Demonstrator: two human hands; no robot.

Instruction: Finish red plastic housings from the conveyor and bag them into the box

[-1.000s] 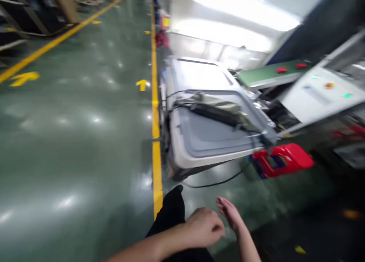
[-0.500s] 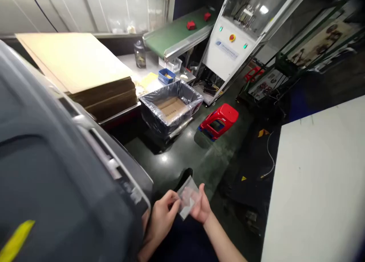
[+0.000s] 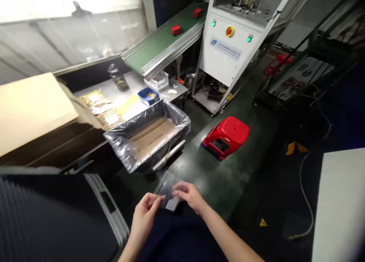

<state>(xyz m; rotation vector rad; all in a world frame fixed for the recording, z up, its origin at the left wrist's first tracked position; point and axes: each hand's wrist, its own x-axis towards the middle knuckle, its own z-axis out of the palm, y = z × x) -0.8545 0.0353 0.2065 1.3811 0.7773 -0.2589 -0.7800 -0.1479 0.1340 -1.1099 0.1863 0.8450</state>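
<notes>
Both hands hold a small clear plastic bag point(image 3: 169, 192) at six o'clock, below the lined box point(image 3: 148, 138). The left hand point(image 3: 145, 212) pinches its lower edge with closed fingers; the right hand point(image 3: 189, 196) grips the right side. The film looks slick and limp: a light pinch could let it slip to the floor point(image 3: 228, 174)

Small bag point(image 3: 168, 189): clear, glossy plastic film. Box point(image 3: 151, 134): matt brown cardboard, lined with shiny crinkled plastic sheet. Stool point(image 3: 228, 134): smooth red plastic; floor point(image 3: 225, 174): dark green, glossy.
</notes>
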